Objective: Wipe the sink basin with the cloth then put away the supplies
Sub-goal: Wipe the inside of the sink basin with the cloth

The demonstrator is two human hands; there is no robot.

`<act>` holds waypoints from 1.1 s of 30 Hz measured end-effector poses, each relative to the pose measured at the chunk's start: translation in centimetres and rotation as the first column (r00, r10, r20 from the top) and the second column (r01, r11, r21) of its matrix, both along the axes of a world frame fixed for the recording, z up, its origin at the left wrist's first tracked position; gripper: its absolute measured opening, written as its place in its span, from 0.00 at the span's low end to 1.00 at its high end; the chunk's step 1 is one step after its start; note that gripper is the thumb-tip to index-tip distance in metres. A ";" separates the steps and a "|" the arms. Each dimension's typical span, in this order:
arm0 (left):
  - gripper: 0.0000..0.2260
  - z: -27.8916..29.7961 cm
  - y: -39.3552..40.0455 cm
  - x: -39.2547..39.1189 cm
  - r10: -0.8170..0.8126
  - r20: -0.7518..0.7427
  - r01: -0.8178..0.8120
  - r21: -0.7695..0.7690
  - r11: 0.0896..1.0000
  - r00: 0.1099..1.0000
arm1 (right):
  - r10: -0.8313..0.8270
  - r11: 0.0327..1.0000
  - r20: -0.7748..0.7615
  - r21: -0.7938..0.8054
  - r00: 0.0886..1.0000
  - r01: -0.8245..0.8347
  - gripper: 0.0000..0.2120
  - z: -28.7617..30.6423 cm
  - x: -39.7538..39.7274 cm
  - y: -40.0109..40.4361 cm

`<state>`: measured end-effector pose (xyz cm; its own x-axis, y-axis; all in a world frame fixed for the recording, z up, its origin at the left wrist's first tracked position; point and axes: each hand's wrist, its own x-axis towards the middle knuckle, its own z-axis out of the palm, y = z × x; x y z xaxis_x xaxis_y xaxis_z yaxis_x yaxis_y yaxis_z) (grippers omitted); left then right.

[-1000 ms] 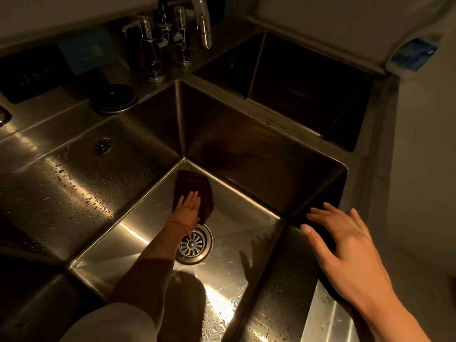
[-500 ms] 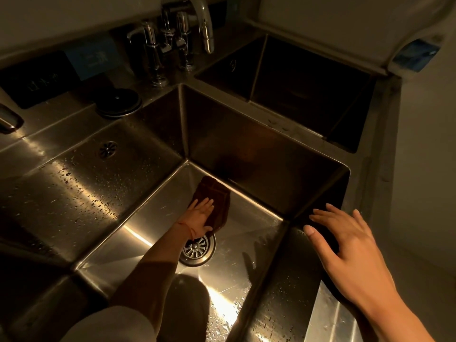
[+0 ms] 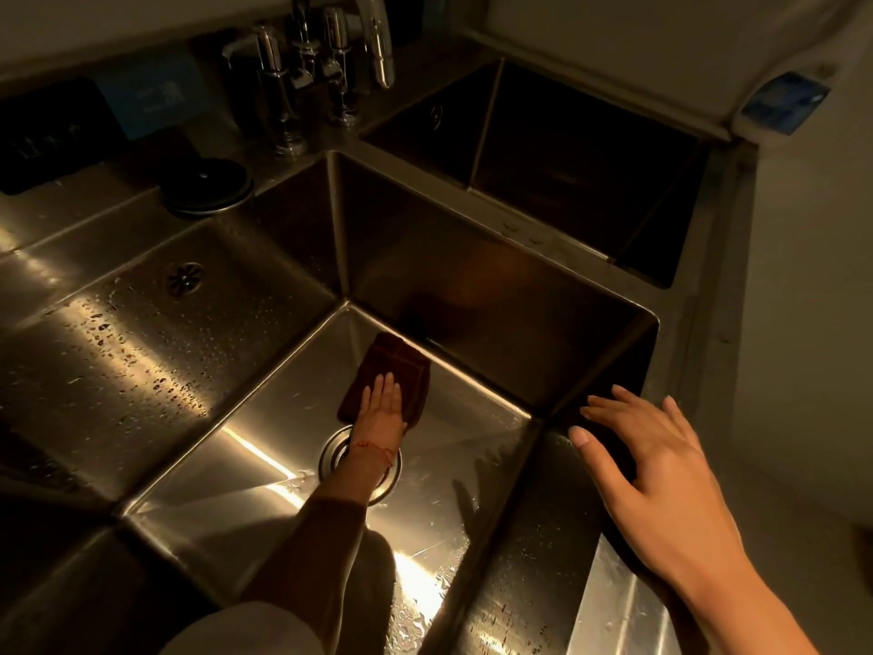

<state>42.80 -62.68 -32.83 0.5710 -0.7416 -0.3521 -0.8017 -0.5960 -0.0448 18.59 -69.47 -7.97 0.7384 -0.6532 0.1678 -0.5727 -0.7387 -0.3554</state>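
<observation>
Cloth, dark brown and folded, flat on the steel floor of the sink basin, just beyond the round drain strainer and close to the basin's far wall. Pressed down by the left hand, fingers straight and together on top, not curled round it, wrist with a red thread above the strainer. Right hand to the right of the strainer, over the basin's right rim, fingers spread and relaxed, holding nothing.
</observation>
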 end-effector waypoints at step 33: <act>0.28 -0.5 -1.7 -6.0 -0.279 -0.075 0.269 -0.125 0.955 0.957 | -0.010 1.000 0.006 -0.003 1.000 0.010 0.29 0.1 0.0 0.0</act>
<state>36.82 -64.39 -33.38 0.3096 -0.9028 -0.2985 -0.9324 -0.3498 0.0908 18.63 -69.42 -7.87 0.7306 -0.6603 0.1738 -0.5784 -0.7338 -0.3565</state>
